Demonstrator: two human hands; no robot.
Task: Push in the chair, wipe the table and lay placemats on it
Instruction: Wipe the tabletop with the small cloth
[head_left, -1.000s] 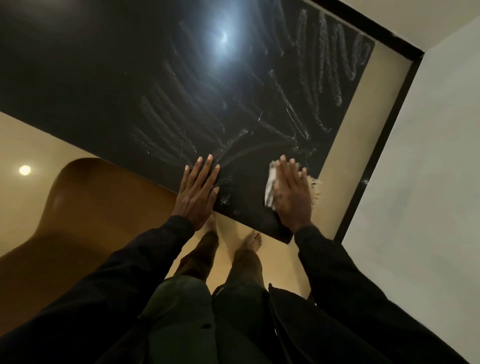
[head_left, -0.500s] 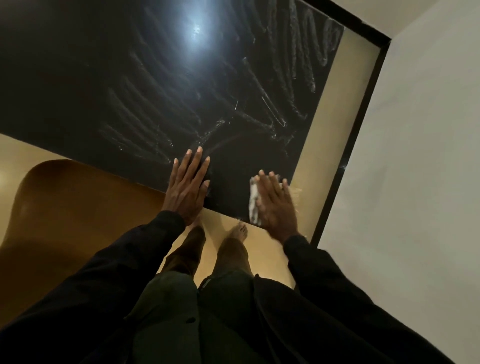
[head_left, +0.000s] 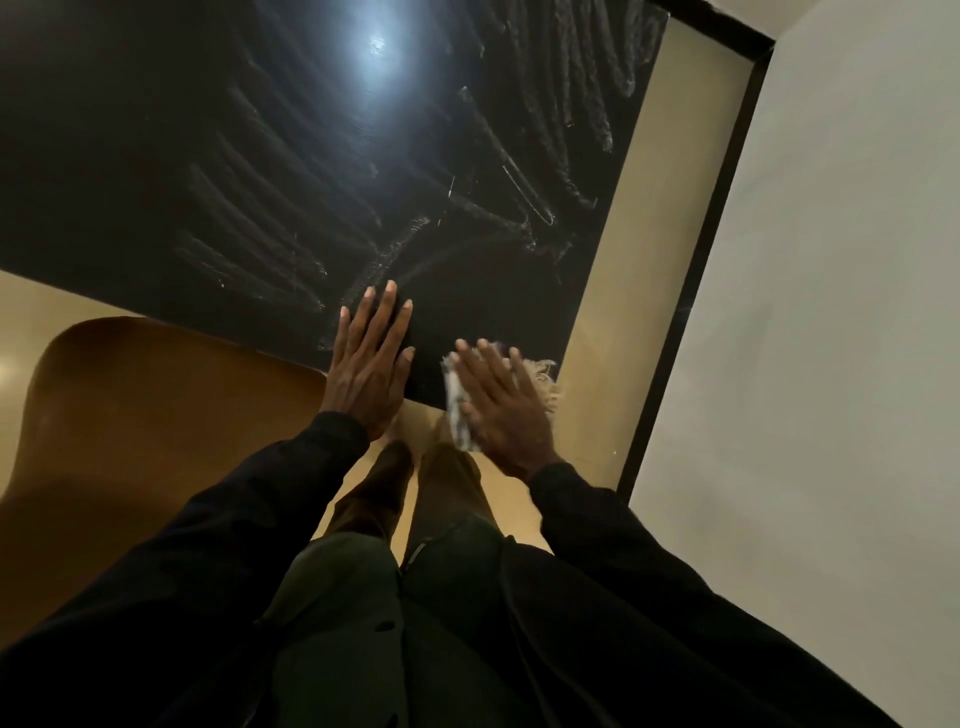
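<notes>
A glossy black table (head_left: 260, 156) fills the upper part of the view, streaked with pale wipe marks. My left hand (head_left: 370, 366) lies flat, fingers spread, on the table's near edge and holds nothing. My right hand (head_left: 501, 402) presses flat on a whitish frayed cloth (head_left: 456, 410) at the table's near right corner; part of the cloth hangs past the edge. A brown wooden chair (head_left: 156, 415) stands at the left, its front tucked under the table's near edge.
A light wall (head_left: 831, 312) with a black skirting strip (head_left: 691, 301) runs close along the right. A narrow strip of beige floor (head_left: 618, 260) lies between table and wall. My legs and feet stand at the table's edge.
My right hand has drawn the cloth back toward me, from the tabletop to its near corner and partly over the edge. My left hand stays flat on the table.
</notes>
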